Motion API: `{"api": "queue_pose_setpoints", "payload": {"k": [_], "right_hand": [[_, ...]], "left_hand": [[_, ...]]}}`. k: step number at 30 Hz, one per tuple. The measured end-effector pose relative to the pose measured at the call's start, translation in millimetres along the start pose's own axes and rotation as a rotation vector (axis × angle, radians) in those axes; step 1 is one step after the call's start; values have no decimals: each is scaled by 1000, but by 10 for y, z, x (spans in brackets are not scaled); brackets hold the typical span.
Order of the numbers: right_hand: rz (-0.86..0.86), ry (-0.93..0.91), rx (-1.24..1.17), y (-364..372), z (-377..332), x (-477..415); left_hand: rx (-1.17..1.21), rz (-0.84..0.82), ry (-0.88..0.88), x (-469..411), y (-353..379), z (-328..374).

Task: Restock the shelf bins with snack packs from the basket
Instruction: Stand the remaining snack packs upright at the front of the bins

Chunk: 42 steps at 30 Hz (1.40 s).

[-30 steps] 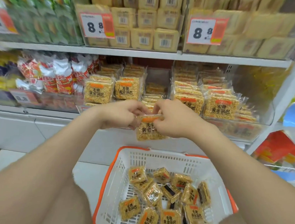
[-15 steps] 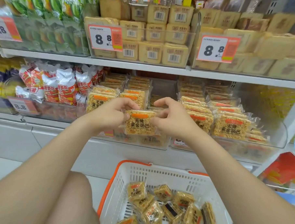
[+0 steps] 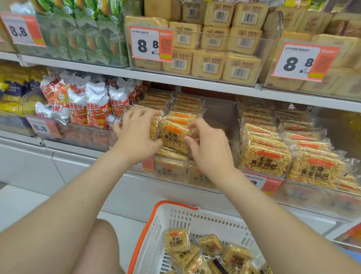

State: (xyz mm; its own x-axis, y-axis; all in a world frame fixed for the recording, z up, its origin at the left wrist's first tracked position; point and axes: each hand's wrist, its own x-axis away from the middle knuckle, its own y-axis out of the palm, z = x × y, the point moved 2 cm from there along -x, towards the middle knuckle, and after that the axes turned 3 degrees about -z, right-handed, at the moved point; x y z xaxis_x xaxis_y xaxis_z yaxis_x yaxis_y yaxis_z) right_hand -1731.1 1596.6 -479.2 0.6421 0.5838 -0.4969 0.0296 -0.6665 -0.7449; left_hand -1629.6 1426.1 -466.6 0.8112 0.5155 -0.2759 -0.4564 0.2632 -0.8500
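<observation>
Golden snack pack [image 3: 174, 136] upright in shelf bin [image 3: 219, 118]; I note left hand [image 3: 134, 134] spread against it, right hand [image 3: 209, 148] pinching its edge.

Behind right fingers [image 3: 198, 127], hidden edge of clear-wrapped golden rice-crisp pack [image 3: 173, 136]. Behind left fingers [image 3: 135, 115], neighbouring pack [image 3: 154, 128] mostly covered. Far below both, white plastic lattice basket [image 3: 171, 221] cropped.
</observation>
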Motion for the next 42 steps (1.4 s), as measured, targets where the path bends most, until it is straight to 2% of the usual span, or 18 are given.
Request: {"api": "queue_pose_setpoints", "payload": {"k": [2, 5, 10, 15, 19, 23, 28, 32, 35, 38, 42], "right_hand": [[23, -12, 111, 39, -38, -41], [43, 50, 91, 10, 20, -130], [-21, -21, 87, 114, -15, -111], [-159, -31, 84, -16, 52, -111], [-122, -88, 167, -191, -8, 77], [-288, -108, 226, -410, -56, 324], [-718, -128, 434, -430, 131, 738], [-1024, -64, 488, -289, 379, 1166], [-1214, -21, 539, -245, 469, 1421], [-1282, -27, 558, -209, 491, 1576], [-1335, -56, 588, -41, 473, 1722]], "left_hand": [[-30, 13, -5, -9, 27, 3], [-44, 35, 11, -33, 57, 5], [-105, 67, 136, -60, 114, 32], [-185, 30, 144, -44, 164, 68], [-167, 148, 268, 60, 123, 189], [-143, 263, 400, 239, 134, 408], [-151, -93, 607, 623, 428, 816], [-540, -353, 677, 920, 891, 994], [-674, -685, 569, 1024, 1325, 840], [-666, -971, 384, 1084, 1762, 549], [-631, -1081, 211, 1344, 2308, 223]]}}
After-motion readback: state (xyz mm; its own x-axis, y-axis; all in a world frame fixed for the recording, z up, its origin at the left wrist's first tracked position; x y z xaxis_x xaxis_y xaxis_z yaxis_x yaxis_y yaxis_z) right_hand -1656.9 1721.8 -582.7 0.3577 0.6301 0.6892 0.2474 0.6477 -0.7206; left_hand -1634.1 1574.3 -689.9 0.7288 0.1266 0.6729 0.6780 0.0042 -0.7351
